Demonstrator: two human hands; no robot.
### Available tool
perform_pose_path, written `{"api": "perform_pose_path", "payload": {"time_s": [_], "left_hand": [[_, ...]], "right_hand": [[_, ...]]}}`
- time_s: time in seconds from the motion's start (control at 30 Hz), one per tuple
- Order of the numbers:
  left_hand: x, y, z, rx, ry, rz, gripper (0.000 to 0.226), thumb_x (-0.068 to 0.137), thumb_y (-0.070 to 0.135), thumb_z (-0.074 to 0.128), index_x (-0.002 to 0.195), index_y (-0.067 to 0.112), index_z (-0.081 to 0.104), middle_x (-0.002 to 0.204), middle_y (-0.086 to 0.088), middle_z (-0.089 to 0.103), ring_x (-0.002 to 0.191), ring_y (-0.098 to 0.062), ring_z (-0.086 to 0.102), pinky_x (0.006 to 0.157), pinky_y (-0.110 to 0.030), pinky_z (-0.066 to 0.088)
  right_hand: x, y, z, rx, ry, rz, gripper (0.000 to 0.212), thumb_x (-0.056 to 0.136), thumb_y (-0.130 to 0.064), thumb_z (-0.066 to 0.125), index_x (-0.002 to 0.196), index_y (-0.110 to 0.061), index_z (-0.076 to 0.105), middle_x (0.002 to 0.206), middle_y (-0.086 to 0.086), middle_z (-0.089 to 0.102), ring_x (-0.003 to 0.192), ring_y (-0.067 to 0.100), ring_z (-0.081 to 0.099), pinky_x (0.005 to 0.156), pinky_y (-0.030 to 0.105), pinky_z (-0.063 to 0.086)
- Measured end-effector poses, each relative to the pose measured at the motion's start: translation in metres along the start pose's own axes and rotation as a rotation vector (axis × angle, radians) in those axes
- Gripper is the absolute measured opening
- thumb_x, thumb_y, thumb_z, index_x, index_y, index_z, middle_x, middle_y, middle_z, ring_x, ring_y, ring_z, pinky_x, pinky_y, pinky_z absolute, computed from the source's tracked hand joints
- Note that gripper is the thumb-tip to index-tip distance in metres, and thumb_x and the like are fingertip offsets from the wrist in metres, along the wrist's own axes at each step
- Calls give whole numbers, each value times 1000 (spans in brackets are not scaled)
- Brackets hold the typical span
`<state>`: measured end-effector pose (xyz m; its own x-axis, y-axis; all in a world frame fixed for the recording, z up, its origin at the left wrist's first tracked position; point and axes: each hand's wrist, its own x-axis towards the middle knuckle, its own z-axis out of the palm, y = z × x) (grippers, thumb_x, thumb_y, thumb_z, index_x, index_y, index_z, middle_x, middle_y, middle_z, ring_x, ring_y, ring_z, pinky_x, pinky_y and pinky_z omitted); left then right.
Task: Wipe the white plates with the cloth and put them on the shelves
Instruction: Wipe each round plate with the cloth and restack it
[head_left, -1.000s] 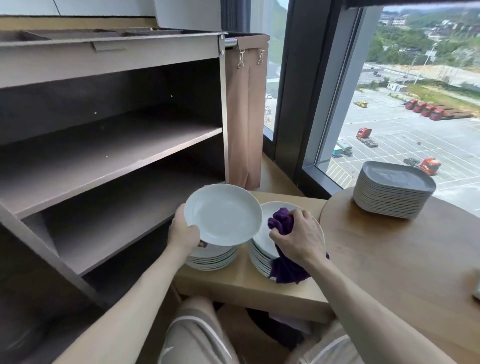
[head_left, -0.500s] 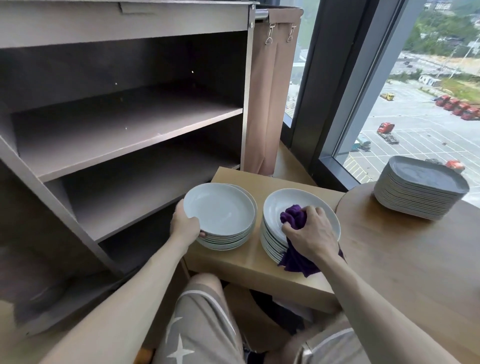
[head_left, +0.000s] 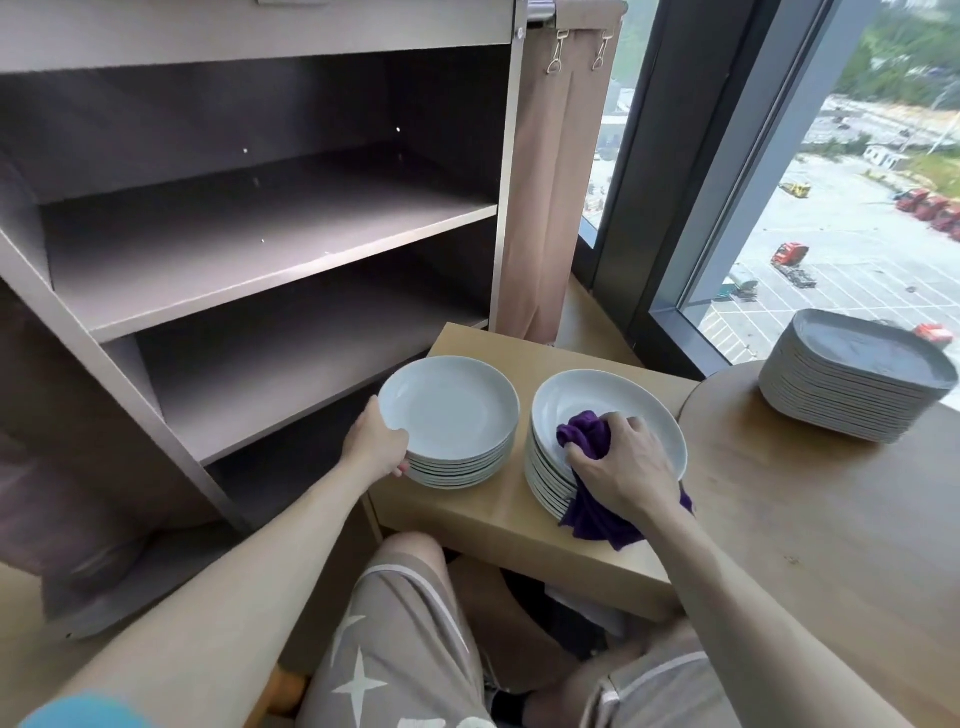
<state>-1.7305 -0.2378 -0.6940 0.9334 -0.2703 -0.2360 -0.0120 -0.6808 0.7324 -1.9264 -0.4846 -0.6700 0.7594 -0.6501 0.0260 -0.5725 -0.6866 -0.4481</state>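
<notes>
The person wears taupe shorts (head_left: 405, 613) — a thin white stripe runs along each leg, and white stars (head_left: 358, 680) are printed on the left one. Forearms are bare down to the left hand (head_left: 376, 441) and right hand (head_left: 623, 467); a pale blue sleeve (head_left: 78, 712) — blurred — shows lower left.

No legible text, label, brand or number. White marks on the shorts (head_left: 395, 675), near centre: star shapes and a cropped fragment at the bottom edge, unreadable. Trucks (head_left: 789, 254) outside, far right: too small to read.
</notes>
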Motion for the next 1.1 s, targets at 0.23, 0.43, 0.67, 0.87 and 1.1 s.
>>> {"api": "perform_pose_path", "payload": {"time_s": [0.23,0.43,0.67,0.87,1.1], "left_hand": [[-18,19,14,289,252,152,82,91,29,61,157,12,15,164,-8,13,143,-34,29,111,-47,36],[-40,71,61,257,-152,521,65,102,34,49,159,17,25,166,-3,25,152,-23,22,124,-42,23],[-37,76,99,369,-285,498,71,101,61,35,161,40,6,172,1,3,156,-25,11,123,-56,15],[-31,80,107,539,-346,430,76,92,79,23,155,54,-12,172,3,-1,155,-33,15,119,-62,15],[-16,78,100,564,-313,488,88,80,87,21,155,53,-10,170,8,11,148,-29,26,113,-58,24]], "right_hand": [[8,5,-7,-33,-176,-48,57,89,-66,53,131,-29,50,118,-1,50,105,23,47,82,39,40],[8,2,-8,-73,-194,-63,49,91,-56,54,132,-29,51,115,-5,45,105,20,43,81,36,39],[10,26,-25,-306,-127,-48,50,80,-60,52,120,-31,55,113,-2,48,111,25,46,84,39,42],[19,33,-22,-356,-117,-7,51,81,-60,50,124,-33,53,126,2,51,114,27,47,87,43,40],[39,36,-18,-365,-109,43,46,87,-53,49,126,-30,53,132,5,51,116,30,47,88,45,40]]}}
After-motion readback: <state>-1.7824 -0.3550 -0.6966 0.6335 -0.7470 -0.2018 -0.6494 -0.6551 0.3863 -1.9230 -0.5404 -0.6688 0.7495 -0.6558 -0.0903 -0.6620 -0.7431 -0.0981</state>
